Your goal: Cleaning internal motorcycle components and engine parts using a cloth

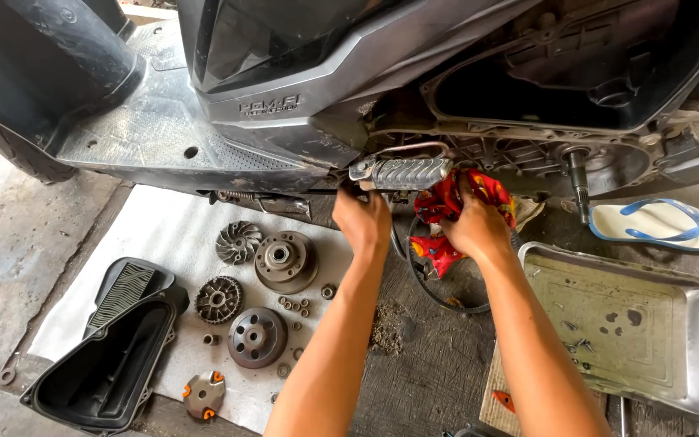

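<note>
Centre frame, both hands work under the scooter (285, 105), whose transmission case (527, 154) at upper right stands open with a bare shaft (578, 182) exposed. The left hand (363, 222) is closed around something just below the folded footpeg (402, 172), apparently steadying there; what exactly it grips cannot be told. The right hand (475, 228) is closed on a red rag (455, 206), pressing it toward the case, a hold that suits wiping. A drive belt (438, 295) hangs in a loop below the rag, reaching the floor between the forearms. At lower left, removed parts lie spread on a white sheet (163, 235), kept off the dirt: a finned pulley face (239, 242), a clutch assembly (285, 260), a clutch bell (257, 337), small rollers (294, 306). A black cover (107, 364) rests at the sheet's edge. A metal tray (689, 324) sits lower right, holding screws; a sandal (657, 224) lies beyond it.
</note>
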